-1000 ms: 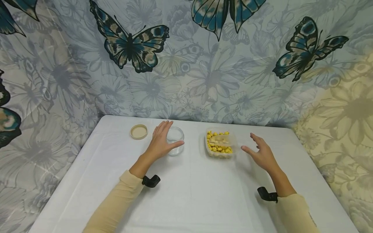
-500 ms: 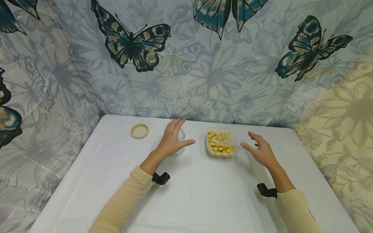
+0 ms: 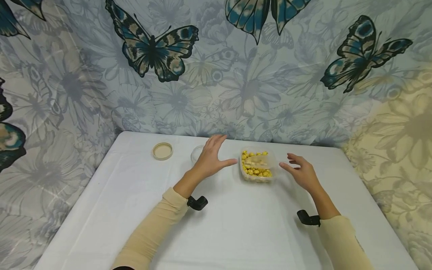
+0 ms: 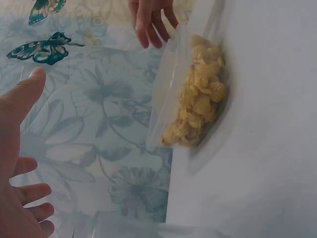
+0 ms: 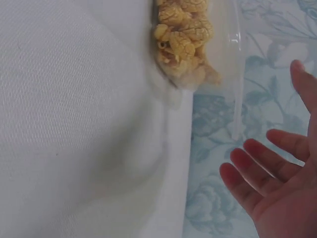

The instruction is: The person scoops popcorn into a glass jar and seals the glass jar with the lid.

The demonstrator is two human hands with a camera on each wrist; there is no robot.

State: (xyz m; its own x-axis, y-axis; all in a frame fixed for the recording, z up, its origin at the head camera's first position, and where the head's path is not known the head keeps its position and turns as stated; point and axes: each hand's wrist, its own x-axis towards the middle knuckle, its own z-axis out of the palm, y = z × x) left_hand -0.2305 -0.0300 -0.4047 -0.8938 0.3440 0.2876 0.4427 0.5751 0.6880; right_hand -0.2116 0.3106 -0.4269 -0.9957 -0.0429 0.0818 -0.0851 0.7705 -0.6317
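on the white-covered tabletop (image 3: pixel 233 228), between left hand (image 3: pixel 209 160) and right hand (image 3: pixel 302 175), see a clear plastic container (image 3: pixel 255 179) of yellow popcorn (image 3: pixel 258 172). looks squarish from above, so offers no obvious long axis. over the middle of the popcorn, notice a pale translucent patch (image 3: pixel 255 162); cannot make out its nature.

judging by the head view, lies just to the right of the left thumb tip and just to the left of the right thumb tip, with a narrow gap on each side. cannot rank left or right as clearly nearer; perhaps slightly closer to the left, by a small margin. in both wrist views, appears apart from palm and fingers alike, with a thin translucent wall rising beside the popcorn.

left fingers: released, spread, thumb stretched out toward the container, grasping nothing. right fingers: also released, slightly bent, thumb pointing inward at the opposite wall, grasping nothing. altogether, facing inward from two sides, with the container in the middle.

behind the left hand, mostly hidden, make out the rim of a clear round jar (image 3: pixel 195 153); cannot tell its contents. farther left, well apart from either hand, find a round gold-rimmed lid (image 3: pixel 162 151).
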